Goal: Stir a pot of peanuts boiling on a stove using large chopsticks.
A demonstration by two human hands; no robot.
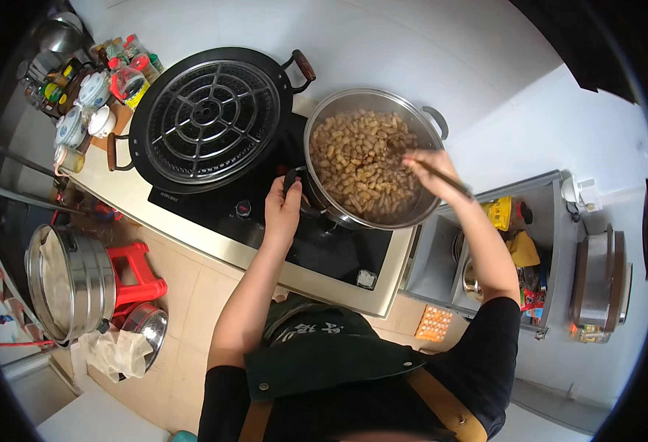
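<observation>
A large stainless-steel pot [317, 105] full of peanuts in their shells [365, 160] stands on the right of the black stovetop [324, 259]. My left hand [284, 207] grips the black handle on the pot's near left side. Over the pot's right part, my right hand [431, 172] holds a slender utensil [446, 179] whose lower end goes down among the peanuts; its tip is hidden. To the left sits a wide black wok [136, 121] with wooden-covered handles, and a round perforated steaming rack [208, 113] lies in it.
Condiment bottles [130, 83] and lidded bowls crowd the counter's left end. A steel steamer pot [89, 276] rests on a red plastic stool [142, 276]. Right of the stove is an open grey cabinet [547, 221] with packages; a tray of eggs [434, 323] lies low beside it.
</observation>
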